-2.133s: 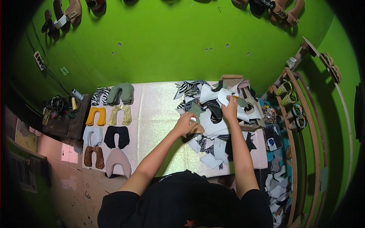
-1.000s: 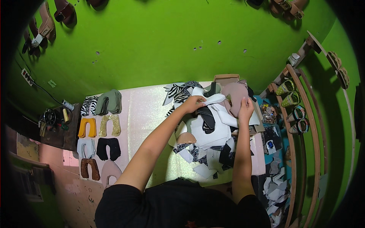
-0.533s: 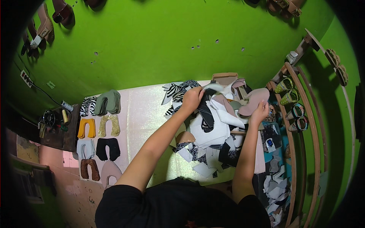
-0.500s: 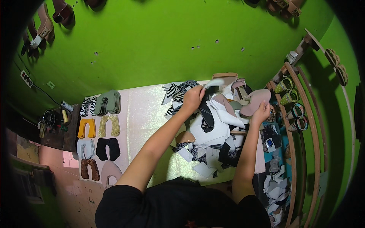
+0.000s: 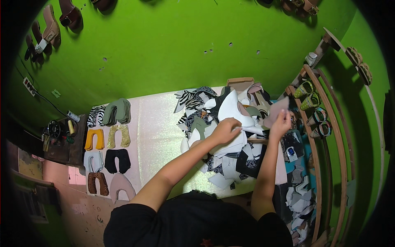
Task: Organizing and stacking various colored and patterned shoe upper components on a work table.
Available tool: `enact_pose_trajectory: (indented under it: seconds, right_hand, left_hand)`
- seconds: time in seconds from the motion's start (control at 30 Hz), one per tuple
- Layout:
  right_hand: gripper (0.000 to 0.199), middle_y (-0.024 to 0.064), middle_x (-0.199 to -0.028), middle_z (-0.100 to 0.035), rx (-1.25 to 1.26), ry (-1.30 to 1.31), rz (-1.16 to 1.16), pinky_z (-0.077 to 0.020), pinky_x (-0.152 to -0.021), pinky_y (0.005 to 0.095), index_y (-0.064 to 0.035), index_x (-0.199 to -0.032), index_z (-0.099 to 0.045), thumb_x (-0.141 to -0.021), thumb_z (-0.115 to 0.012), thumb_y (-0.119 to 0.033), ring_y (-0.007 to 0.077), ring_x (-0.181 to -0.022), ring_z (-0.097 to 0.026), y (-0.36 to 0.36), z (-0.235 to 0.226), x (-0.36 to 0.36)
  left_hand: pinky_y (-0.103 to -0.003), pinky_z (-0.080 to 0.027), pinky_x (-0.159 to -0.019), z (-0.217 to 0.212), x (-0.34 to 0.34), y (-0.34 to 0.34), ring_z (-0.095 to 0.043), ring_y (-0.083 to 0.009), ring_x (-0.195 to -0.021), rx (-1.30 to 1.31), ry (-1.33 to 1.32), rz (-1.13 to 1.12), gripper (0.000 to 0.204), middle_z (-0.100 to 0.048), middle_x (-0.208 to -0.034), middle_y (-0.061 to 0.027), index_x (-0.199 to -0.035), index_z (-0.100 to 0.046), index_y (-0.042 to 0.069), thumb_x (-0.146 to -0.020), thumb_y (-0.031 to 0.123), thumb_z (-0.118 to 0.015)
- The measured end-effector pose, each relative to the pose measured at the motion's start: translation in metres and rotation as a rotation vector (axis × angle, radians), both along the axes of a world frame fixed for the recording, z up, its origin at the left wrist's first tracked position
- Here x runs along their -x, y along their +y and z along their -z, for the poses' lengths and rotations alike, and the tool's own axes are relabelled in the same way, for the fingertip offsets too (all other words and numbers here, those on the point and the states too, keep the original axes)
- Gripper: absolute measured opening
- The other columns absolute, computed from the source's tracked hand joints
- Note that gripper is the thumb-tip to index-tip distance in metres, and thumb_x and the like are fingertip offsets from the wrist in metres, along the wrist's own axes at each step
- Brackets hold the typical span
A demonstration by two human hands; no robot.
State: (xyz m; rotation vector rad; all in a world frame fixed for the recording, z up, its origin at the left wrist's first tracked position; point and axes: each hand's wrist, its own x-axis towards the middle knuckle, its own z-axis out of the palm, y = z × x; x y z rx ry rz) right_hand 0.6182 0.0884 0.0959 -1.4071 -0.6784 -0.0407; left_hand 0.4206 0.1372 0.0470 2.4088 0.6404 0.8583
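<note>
My right hand [image 5: 281,123] pinches a dusty-pink cut piece [image 5: 275,111] by its edge, held up over the right side of a heap of material offcuts. My left hand [image 5: 225,131] lies over the middle of the heap, fingers curled and closed at the lower edge of a curved white piece [image 5: 232,108]; the fingertips are partly hard to see. Around it lie white scraps [image 5: 230,148], zebra-print scraps [image 5: 189,99], a grey-green piece [image 5: 200,125] and black scraps [image 5: 249,164].
Left on the table [image 5: 154,119] are stacks of U-shaped pieces: olive [image 5: 117,108], yellow [image 5: 94,138], gold, black, white, leopard and pink [image 5: 119,183]. A wooden rack with sandals [image 5: 309,101] stands right. Scraps [image 5: 298,201] fill the lower right. An open cardboard box [image 5: 240,83] sits behind the heap.
My left hand has come down and right, from the heap's far side to the curved white piece. The pink piece in my right hand has tilted and now shows narrower. Grey-green and white pieces show at the heap's left.
</note>
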Motion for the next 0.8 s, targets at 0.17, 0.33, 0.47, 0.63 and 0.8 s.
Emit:
enact_pose_trajectory:
  seconds: [0.17, 0.33, 0.47, 0.63, 0.8]
  right_hand:
    - [0.018, 0.0130, -0.099, -0.059, 0.218, -0.391, -0.738, -0.0433, -0.082, 0.0328, 0.0002, -0.095, -0.061, -0.080, -0.052, -0.005, 0.0252, -0.093, -0.056, -0.016, -0.018, 0.078]
    - [0.020, 0.0124, -0.099, -0.059, 0.288, -0.264, -1.119, -0.0409, -0.086, 0.0304, -0.0021, -0.095, -0.062, -0.077, -0.057, -0.009, 0.0240, -0.097, -0.055, -0.010, -0.009, 0.104]
    - [0.016, 0.0118, -0.093, -0.059, 0.372, -0.472, -0.659, -0.0418, -0.080, 0.0327, -0.0020, -0.088, -0.063, -0.074, -0.060, -0.007, 0.0265, -0.090, -0.055, 0.009, 0.017, 0.074]
    - [0.020, 0.0082, -0.091, -0.058, 0.505, -0.691, -0.676, -0.0418, -0.079, 0.0335, -0.0050, -0.086, -0.065, -0.067, -0.067, -0.011, 0.0264, -0.088, -0.053, 0.011, 0.039, 0.074]
    - [0.019, 0.0057, -0.088, -0.058, 0.513, -0.842, -0.600, -0.0422, -0.076, 0.0345, -0.0069, -0.081, -0.067, -0.063, -0.069, -0.013, 0.0240, -0.085, -0.053, 0.014, 0.040, 0.079]
  left_hand:
    - [-0.035, -0.046, -0.081, -0.032, 0.017, 0.008, -0.056, -0.0182, -0.095, 1.411, -0.560, 0.253, 0.049, -0.055, -0.111, -0.0092, -0.119, -0.046, 0.006, -0.089, 0.044, -0.039]
    - [-0.035, -0.046, -0.083, -0.018, 0.061, 0.016, -0.058, -0.0221, -0.090, 1.620, -0.811, 0.270, 0.046, -0.058, -0.100, -0.0137, -0.114, -0.047, 0.004, -0.086, 0.040, -0.042]
    - [-0.037, -0.045, -0.084, -0.006, 0.096, 0.012, -0.057, -0.0232, -0.092, 1.529, -0.865, 0.120, 0.044, -0.059, -0.097, -0.0144, -0.115, -0.046, 0.002, -0.084, 0.032, -0.043]
    - [-0.037, -0.041, -0.092, 0.002, 0.121, 0.004, -0.056, -0.0255, -0.099, 1.476, -0.812, 0.016, 0.050, -0.055, -0.109, -0.0173, -0.119, -0.042, -0.002, -0.078, 0.027, -0.044]
    - [-0.037, -0.038, -0.095, 0.001, 0.119, -0.007, -0.053, -0.0268, -0.105, 1.505, -0.816, 0.051, 0.057, -0.051, -0.116, -0.0193, -0.121, -0.038, -0.004, -0.072, 0.024, -0.047]
